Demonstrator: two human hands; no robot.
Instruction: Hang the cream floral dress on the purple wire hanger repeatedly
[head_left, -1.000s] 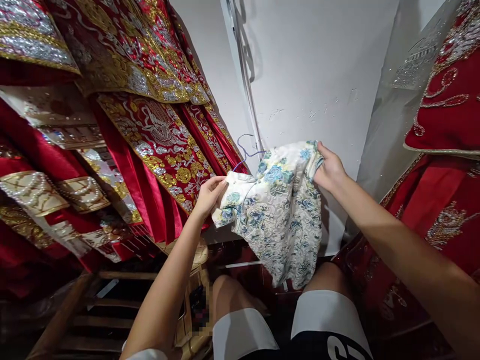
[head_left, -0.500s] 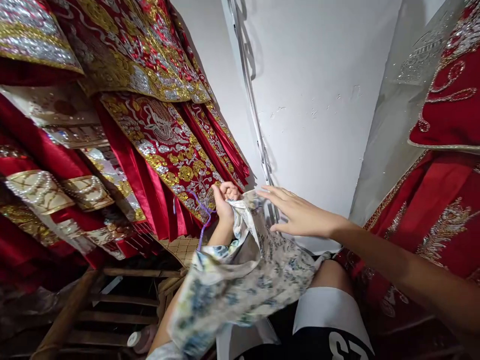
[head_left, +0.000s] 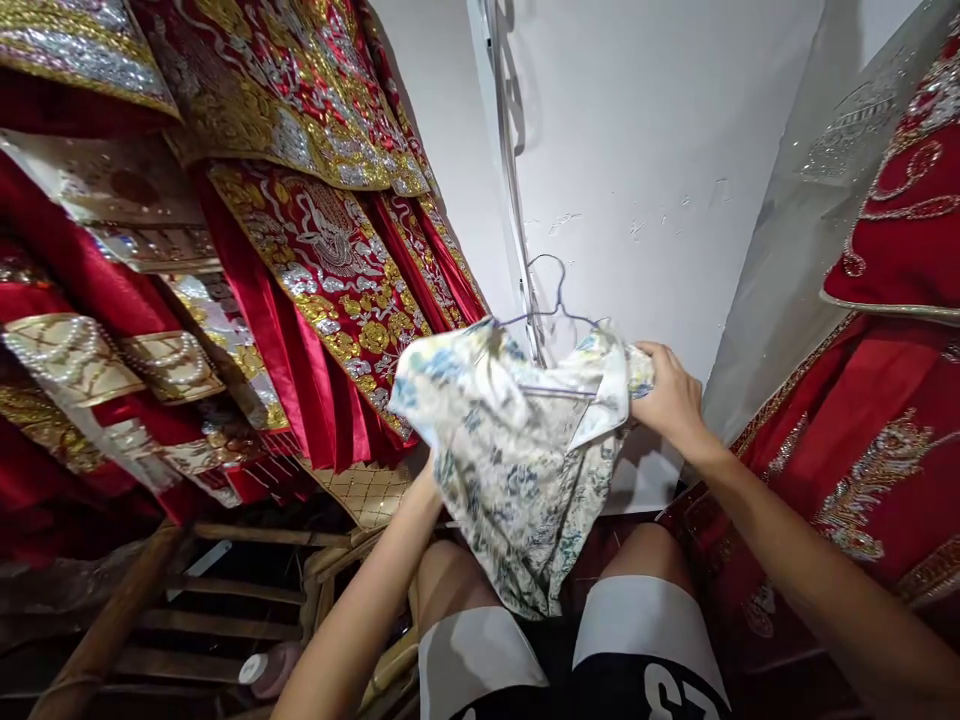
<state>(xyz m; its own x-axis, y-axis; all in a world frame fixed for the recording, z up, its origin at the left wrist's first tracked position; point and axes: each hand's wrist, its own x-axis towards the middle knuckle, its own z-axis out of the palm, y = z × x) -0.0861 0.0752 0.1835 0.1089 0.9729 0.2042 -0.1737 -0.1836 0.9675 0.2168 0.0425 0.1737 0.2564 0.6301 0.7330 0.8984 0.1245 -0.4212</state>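
Observation:
A pale shirt with a blue and green floral print (head_left: 510,480) hangs in front of me, collar upward, over my lap. Inside it is a thin purple clothes hanger (head_left: 559,312); its hook points up and its bar shows through the neck opening. My right hand (head_left: 670,395) is closed on the shirt's right shoulder end, fingers wrapped over the cloth. My left forearm (head_left: 382,590) reaches up behind the shirt's left side, and the cloth hides that hand and its fingers.
Red embroidered garments (head_left: 337,270) hang close on the left, and red beaded ones (head_left: 900,400) on the right. A metal rail (head_left: 506,170) runs along the white wall. At lower left are a bamboo chair (head_left: 232,590) and a bottle with a white cap (head_left: 270,668).
The shirt has turned upright and spread out, with the hanger now inside it. My right hand has gone from open to gripping the shoulder; my left hand has slipped behind the cloth.

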